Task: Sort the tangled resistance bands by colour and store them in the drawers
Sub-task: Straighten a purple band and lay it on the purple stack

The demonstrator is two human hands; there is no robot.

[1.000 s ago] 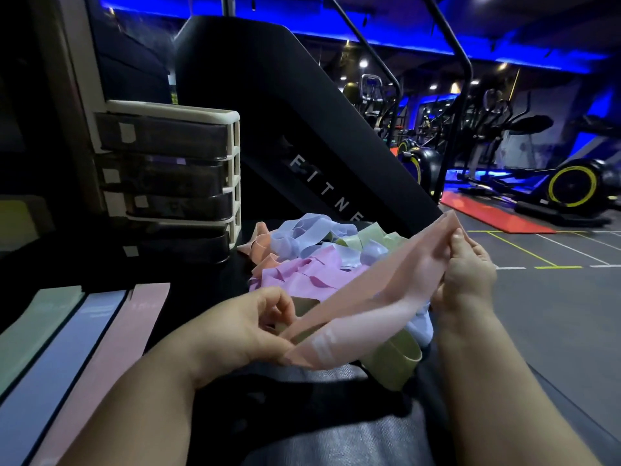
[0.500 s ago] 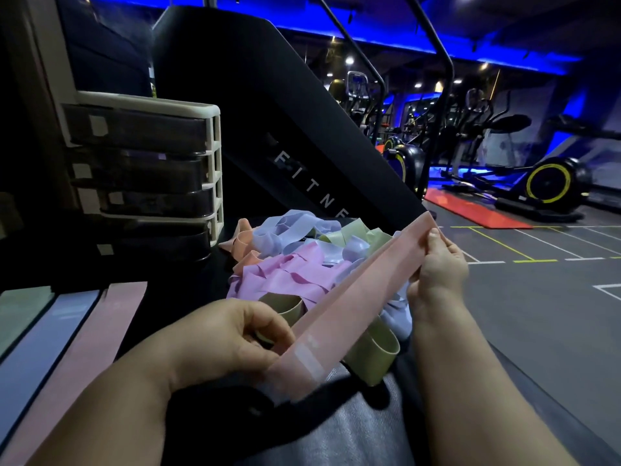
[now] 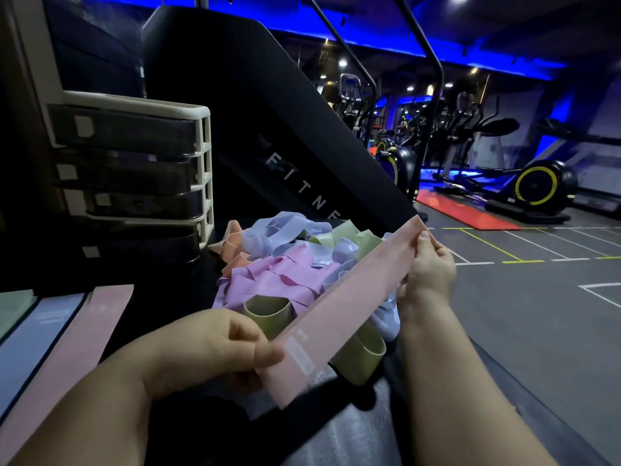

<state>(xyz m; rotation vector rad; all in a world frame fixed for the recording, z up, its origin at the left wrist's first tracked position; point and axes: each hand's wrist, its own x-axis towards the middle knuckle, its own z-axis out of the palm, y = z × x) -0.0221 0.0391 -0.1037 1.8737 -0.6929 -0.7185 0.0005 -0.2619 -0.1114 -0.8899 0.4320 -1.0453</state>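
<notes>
Flattened now, pale pink flat rubber band (image 3: 349,306) stretches taut; left grip (image 3: 208,351) and right grip (image 3: 428,267) each pinch an end.

The pink band (image 3: 349,307) looks like smooth, matt rubbery sheet; the tangled bands (image 3: 285,267) behind it carry a faint sheen. The drawer unit (image 3: 206,183) has a cream plastic frame and glossy dark drawer fronts (image 3: 127,131). The worktop (image 3: 356,428) shows a grained, leathery sheen.

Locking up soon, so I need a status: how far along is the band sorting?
Done: a green band, blue band and pink band lie flat side by side at left. In hand: left hand and right hand pinch a second pink band taut. Remaining: the tangled pile, then storing everything in the drawers, which look shut.
</notes>
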